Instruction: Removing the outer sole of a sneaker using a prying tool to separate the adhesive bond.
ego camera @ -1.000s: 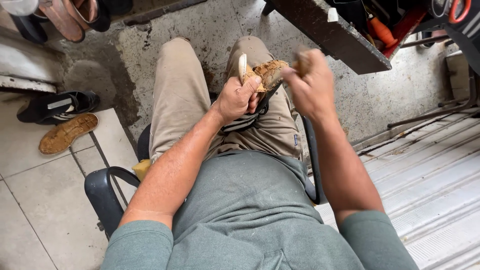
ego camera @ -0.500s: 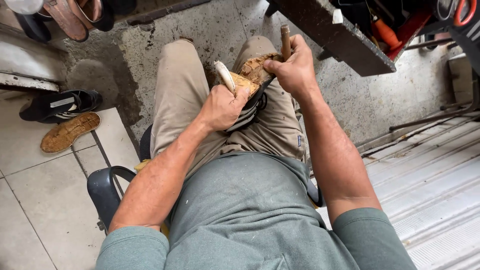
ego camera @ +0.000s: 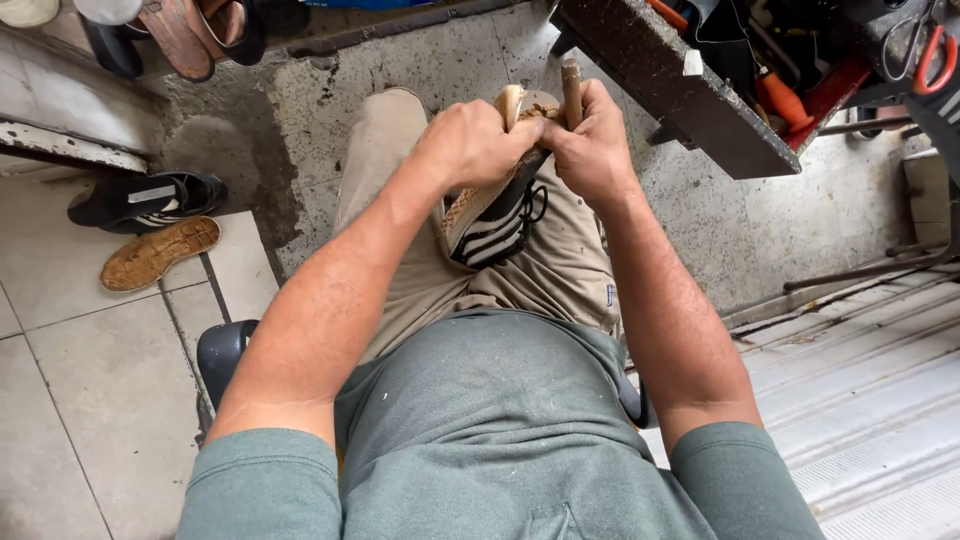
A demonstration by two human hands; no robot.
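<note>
1. Head view: much is hidden. The left hand (ego camera: 472,143) and right hand (ego camera: 592,150) press together over the toe end of a black shoe (ego camera: 495,215), so that end cannot be seen; the tool (ego camera: 571,88) in the right fist shows only a short brownish wooden stub above the knuckles, and its working end is covered.
2. The shoe lies across the person's lap on the beige trousers (ego camera: 400,170), turned sole-side left. It is black with white stripes and black laces, and its tan sole (ego camera: 462,212) is peeling away; a pale flap sticks up by the left hand.
3. The left hand is clamped tight on the shoe and sole; the right is closed round the tool.
4. A dark tray (ego camera: 668,92) at top right holds orange-handled tools, cut off by the frame.
</note>
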